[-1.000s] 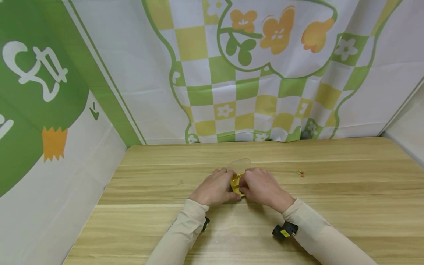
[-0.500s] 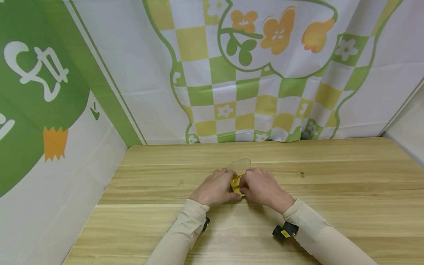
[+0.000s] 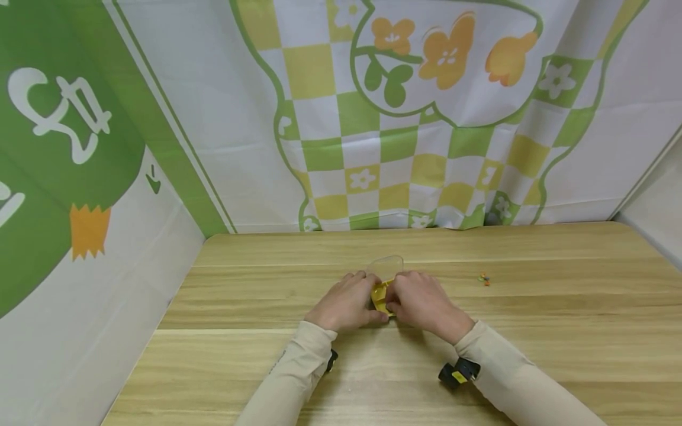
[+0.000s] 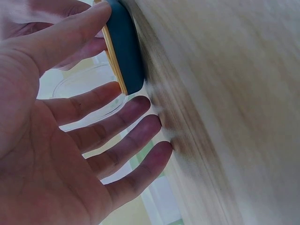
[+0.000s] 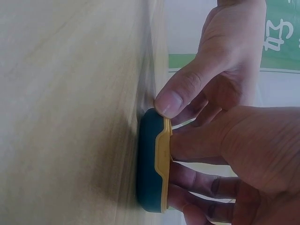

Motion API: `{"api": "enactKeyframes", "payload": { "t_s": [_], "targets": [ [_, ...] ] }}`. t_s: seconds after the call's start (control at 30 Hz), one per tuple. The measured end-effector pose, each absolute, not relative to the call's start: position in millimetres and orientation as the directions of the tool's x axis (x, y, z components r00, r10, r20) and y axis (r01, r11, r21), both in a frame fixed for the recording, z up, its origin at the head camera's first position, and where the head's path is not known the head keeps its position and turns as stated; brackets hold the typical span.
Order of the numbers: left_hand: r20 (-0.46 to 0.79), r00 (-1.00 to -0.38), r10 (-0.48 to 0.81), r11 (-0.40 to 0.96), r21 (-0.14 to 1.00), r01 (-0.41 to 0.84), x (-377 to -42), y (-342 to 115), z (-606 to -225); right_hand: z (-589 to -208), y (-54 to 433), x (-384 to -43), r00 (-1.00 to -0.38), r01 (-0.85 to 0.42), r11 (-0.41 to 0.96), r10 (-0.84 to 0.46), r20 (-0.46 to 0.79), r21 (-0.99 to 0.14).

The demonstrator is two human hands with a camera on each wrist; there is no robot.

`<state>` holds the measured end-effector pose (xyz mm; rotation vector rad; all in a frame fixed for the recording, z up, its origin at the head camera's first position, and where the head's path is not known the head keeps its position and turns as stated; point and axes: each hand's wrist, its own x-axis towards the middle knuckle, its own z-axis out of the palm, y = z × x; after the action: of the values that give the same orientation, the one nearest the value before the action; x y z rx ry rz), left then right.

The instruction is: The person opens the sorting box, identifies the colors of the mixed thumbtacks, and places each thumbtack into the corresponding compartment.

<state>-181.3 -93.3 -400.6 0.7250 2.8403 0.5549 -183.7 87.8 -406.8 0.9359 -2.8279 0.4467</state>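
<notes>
I'm gripping the small teal-sided case with my left hand, thumb pressing its near edge, index finger touching the far end; the other three fingers are fanning out loosely, tips down by the table. Case is sitting between my two hands. My right hand is curling over the case's right side, fingers reaching into the yellow insert; can't tell if they're pinching anything in there. Clear lid is showing open just beyond both hands. Tiny orange-and-green pieces are lying right of my right hand, well apart.
</notes>
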Motion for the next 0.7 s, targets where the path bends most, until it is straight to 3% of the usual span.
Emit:
{"api": "enactKeyframes", "payload": {
  "t_s": [0.47, 0.7],
  "targets": [
    [-0.045, -0.867, 0.496, 0.810, 0.384, 0.443, -181, -94, -401, -400, 89, -182, -0.805, -0.593, 0.769, -0.554, 0.214, -0.241],
    [-0.050, -0.868, 0.495, 0.809, 0.391, 0.439, -182, -93, -401, -392, 97, -187, -0.822, -0.568, 0.774, -0.549, 0.152, -0.279]
  ]
}}
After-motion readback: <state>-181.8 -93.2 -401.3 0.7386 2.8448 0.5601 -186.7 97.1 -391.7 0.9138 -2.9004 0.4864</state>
